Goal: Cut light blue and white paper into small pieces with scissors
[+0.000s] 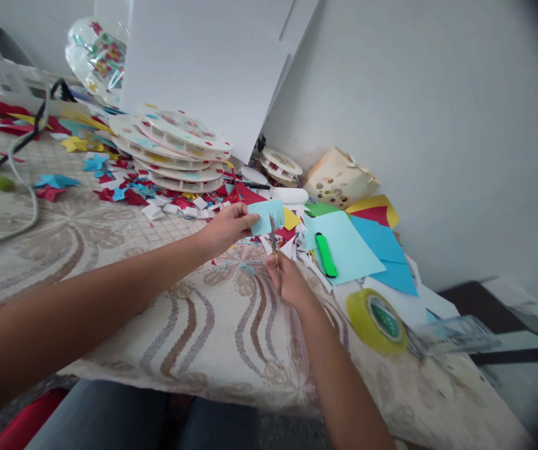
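Observation:
Pinched in my left hand (pixel 230 229) is a small light blue piece of paper (pixel 262 216), its right edge cut into thin strips. My right hand (pixel 287 278) is closed round the handles of a pair of scissors (pixel 275 249). The scissor blades point away from me and lie at the fringed edge of the paper; whether they are parted is hard to make out. Below the paper, thin light blue clippings (pixel 246 268) lie scattered on the patterned tablecloth (pixel 194 362).
White decorated discs (pixel 175 150) stand stacked behind my left hand, amid coloured paper scraps (pixel 132 190). To the right are a green cutter (pixel 326 255) on light blue paper (pixel 350 240), yellow tape (pixel 376 320) and a clear dispenser (pixel 458 334). Cables (pixel 34 187) cross the left side.

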Tool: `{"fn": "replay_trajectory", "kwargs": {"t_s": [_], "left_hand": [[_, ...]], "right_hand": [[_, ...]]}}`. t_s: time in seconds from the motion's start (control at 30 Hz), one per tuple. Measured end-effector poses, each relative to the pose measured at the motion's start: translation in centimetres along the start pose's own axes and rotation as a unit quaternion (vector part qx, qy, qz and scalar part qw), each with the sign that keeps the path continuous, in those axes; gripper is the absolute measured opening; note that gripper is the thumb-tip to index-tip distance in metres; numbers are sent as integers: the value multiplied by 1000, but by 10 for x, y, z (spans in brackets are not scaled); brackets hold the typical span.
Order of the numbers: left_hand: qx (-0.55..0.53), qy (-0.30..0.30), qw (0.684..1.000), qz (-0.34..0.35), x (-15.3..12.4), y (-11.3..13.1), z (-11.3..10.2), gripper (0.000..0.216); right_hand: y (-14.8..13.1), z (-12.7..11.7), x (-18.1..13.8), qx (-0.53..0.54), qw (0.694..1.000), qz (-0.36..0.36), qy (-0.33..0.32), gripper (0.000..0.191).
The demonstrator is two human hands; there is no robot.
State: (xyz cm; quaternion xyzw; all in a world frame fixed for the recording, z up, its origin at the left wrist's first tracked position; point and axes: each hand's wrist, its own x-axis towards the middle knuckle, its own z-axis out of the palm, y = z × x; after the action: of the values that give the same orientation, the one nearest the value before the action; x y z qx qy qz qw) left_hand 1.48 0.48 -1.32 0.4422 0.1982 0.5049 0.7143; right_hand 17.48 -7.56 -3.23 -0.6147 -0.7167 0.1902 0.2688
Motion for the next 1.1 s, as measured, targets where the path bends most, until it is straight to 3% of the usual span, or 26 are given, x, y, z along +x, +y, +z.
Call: {"fn": "replay_trajectory", "kwargs": {"t_s": [0.37,0.6,1.1], "left_hand": [[-2,21,999,33,5,7,-5,30],[36,-4,999,13,1,3,-2,27],[76,-1,997,5,1,-3,-2,24]], "right_hand": [[-4,-2,-2,2,1000,2,-12,49],[-4,-1,-4,14,1000,0,-12,46],[1,1,-1,10,1000,8,1,35]]}}
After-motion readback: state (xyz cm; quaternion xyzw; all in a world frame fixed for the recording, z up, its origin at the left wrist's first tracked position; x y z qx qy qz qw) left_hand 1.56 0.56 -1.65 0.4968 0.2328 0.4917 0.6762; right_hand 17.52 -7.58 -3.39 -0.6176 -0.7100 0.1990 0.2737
